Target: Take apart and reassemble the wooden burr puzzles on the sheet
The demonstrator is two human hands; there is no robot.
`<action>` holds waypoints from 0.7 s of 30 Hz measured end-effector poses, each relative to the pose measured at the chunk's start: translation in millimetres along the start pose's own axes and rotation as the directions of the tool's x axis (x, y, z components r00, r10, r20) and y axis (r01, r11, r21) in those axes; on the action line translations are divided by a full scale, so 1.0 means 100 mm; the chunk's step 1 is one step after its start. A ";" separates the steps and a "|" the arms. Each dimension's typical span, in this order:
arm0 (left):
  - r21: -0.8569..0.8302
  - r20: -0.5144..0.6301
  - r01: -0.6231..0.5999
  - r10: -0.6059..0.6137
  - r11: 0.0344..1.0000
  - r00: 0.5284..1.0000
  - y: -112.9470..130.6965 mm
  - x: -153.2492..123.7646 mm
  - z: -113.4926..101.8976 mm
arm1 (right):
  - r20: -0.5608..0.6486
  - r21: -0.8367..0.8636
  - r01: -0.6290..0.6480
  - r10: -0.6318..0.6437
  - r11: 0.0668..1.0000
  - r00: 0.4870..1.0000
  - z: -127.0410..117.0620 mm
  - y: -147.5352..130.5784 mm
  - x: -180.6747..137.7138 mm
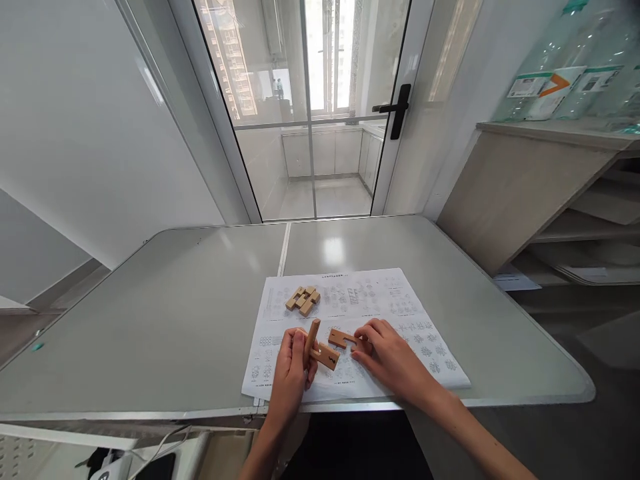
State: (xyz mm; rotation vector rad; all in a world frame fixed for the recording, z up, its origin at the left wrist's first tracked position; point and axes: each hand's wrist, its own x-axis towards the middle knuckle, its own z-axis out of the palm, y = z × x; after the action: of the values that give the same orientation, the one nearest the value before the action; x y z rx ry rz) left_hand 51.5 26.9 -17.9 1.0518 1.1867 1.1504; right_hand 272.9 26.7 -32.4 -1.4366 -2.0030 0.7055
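My left hand [294, 360] is closed around two wooden puzzle pieces. One is a stick-like piece [313, 337] pointing up. The other is a flat notched piece [327, 357] with a dark mark, crossing it and jutting to the right. My right hand [385, 353] has its fingers closed on the right end of another notched wooden puzzle piece [339, 338], just above the printed sheet [425, 320]. Whether that piece touches the paper I cannot tell. Farther back on the sheet, several wooden pieces [303, 300] lie close together in a cluster.
The sheet with printed diagrams lies on a grey table [190, 320]. Behind the table stands a glass door with a black handle [400, 110]. A shelf [545, 173] with large clear bottles [565, 80] is at the right. Cables [160, 447] hang below the front left edge.
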 end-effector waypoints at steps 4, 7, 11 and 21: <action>-0.021 0.014 0.026 -0.026 0.999 1.000 -0.01 0.00 -0.02 | 0.049 0.032 -0.040 0.039 0.999 0.998 -0.07 -0.01 -0.02; -0.017 0.033 0.026 -0.026 1.000 0.999 -0.03 0.00 -0.03 | 0.052 0.038 -0.061 0.059 0.997 0.997 -0.10 -0.02 -0.04; -0.024 0.041 0.022 -0.021 0.999 0.999 -0.03 -0.01 -0.03 | 0.037 0.026 -0.050 0.049 0.998 0.998 -0.12 -0.04 -0.08; -0.062 0.056 0.024 -0.021 0.998 0.998 0.06 -0.06 0.00 | 0.015 0.520 -0.227 0.257 0.823 0.966 -0.34 -0.25 -0.09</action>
State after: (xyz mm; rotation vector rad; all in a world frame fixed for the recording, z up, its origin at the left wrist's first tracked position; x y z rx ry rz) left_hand 51.0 21.6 -11.0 1.0139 1.1095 1.1271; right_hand 282.5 14.3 7.7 -1.3596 -1.4337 1.1982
